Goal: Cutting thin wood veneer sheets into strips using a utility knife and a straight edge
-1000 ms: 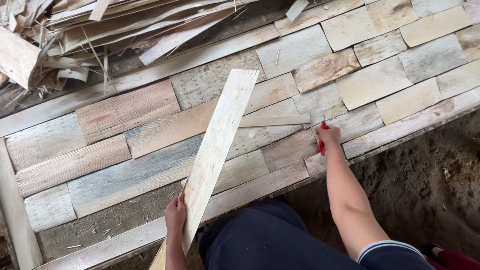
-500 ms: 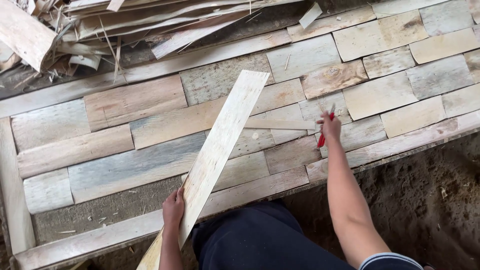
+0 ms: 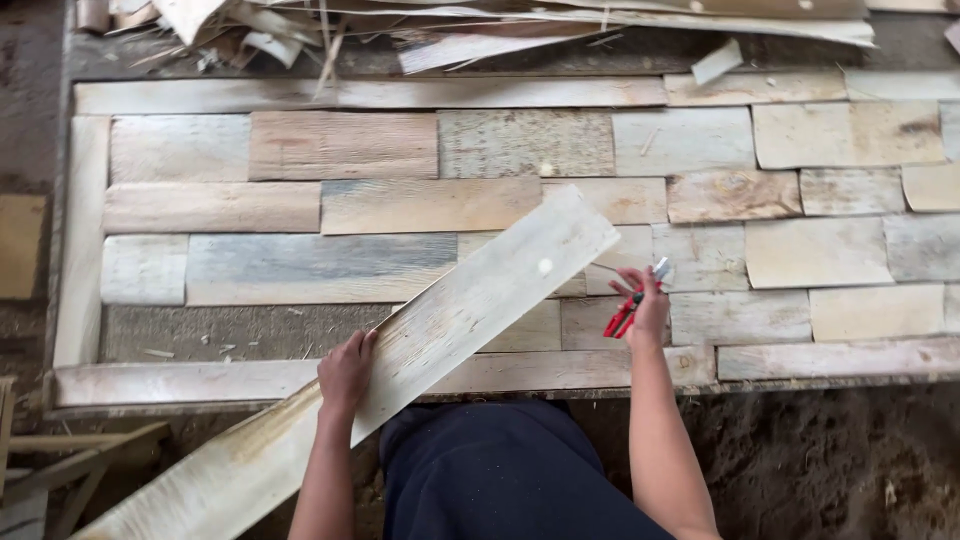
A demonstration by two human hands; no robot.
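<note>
Head view: pale wooden panel frame (image 3: 80,240) mostly filled (lower-left gap is left open).
Left hand (image 3: 345,370): fingers closed on long pale plank (image 3: 470,300).
Right hand (image 3: 645,305): red-handled tool (image 3: 625,312) is gripped.

One head-worn view, looking steeply down.
You see from above your own lap, close over the wooden panel (image 3: 400,150), with scrap strips (image 3: 560,25) along the frame's top edge.
</note>
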